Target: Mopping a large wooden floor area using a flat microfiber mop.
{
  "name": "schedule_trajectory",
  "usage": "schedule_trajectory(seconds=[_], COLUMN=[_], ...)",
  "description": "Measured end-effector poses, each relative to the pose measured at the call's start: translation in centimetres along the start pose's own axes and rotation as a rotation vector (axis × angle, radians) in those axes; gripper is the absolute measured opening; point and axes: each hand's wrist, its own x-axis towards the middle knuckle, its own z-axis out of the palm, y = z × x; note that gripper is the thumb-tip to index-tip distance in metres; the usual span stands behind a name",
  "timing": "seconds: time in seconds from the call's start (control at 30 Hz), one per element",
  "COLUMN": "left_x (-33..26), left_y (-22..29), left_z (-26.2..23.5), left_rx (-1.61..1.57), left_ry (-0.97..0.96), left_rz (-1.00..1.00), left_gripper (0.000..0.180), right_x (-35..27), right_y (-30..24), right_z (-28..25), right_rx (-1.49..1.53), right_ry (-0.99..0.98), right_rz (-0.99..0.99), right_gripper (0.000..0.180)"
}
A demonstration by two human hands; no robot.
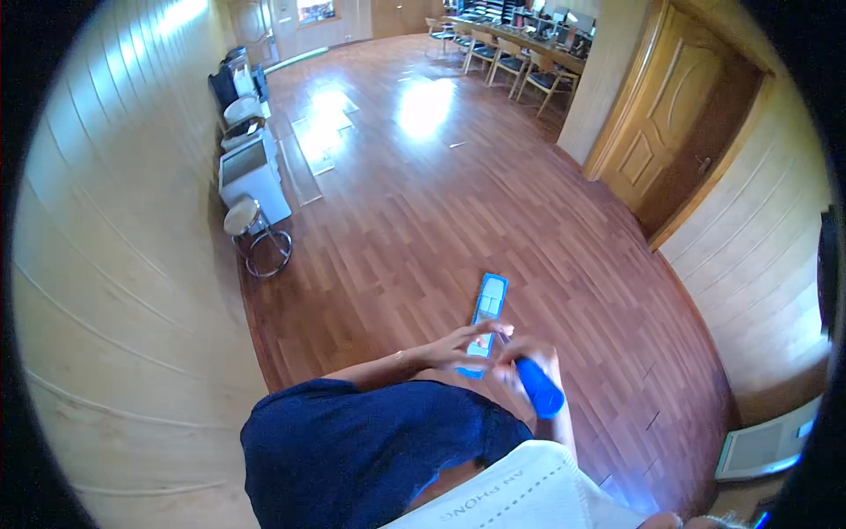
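A flat mop with a blue-edged head (492,295) lies against the wooden floor in front of me. Its pole rises toward me and ends in a thick blue grip (539,388). Just below that grip, my right hand (527,357) is closed around the handle, somewhat blurred. My left hand (463,346) reaches in from the left, its fingers curled about the thin pole beside the right hand. Both hands hide part of the pole and of the mop head. A white printed cloth (502,494) hangs at the bottom, over dark blue clothing (352,450).
Along the left wall stand a round stool (244,216), a white cabinet (256,176) and several stacked items. A wooden door (665,106) is at the right. Chairs (509,63) line a long desk (546,48) at the back. A white panel-like unit (767,445) stands at lower right.
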Motion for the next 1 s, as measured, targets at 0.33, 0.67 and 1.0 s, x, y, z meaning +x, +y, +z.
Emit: schedule_trajectory(seconds=[0.33,0.67,1.0], left_x=[-6.2,-13.5,-15.3], left_y=[15.4,17.6,20.8], left_z=[-0.6,-6.3,-10.3], left_rx=[0.532,0.550,0.402], left_ry=[0.321,0.363,0.102], left_rz=[0.655,0.393,0.434], left_gripper=[0.093,0.007,0.022], right_x=[2.0,-1.0,0.9], right_y=[13.0,23.3,15.5], right_z=[7.8,19.6,21.4], right_rx=[0.213,-0.381,-0.544], right_ry=[0.070,-0.082,-0.016], right_rz=[0.206,0.345,0.578], right_gripper=[0.023,0.015,0.039])
